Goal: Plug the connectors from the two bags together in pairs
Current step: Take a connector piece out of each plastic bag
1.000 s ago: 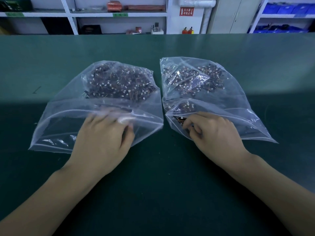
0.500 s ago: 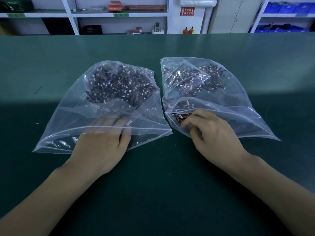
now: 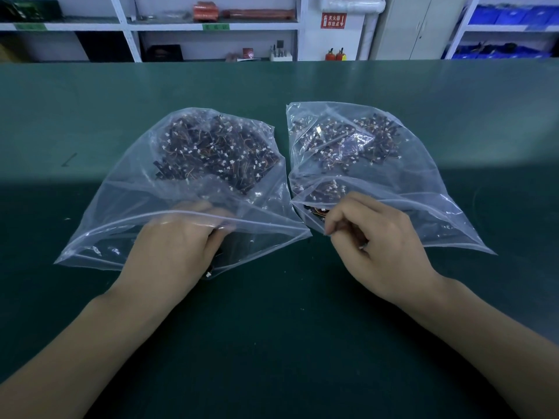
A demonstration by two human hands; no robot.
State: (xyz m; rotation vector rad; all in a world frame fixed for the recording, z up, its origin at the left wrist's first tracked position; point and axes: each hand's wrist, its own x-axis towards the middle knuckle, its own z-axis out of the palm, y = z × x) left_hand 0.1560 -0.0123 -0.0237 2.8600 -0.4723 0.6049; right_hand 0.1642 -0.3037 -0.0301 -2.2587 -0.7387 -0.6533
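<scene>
Two clear bags of connectors, left bag and right bag, on green bench. Left hand inside its bag, fingers curled, grip unclear; right hand fingers pinched at its bag's mouth, contents indiscernible.

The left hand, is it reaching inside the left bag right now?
Yes, the left hand is pushed in through the open mouth of the left bag, its fingers showing through the clear plastic.
</scene>
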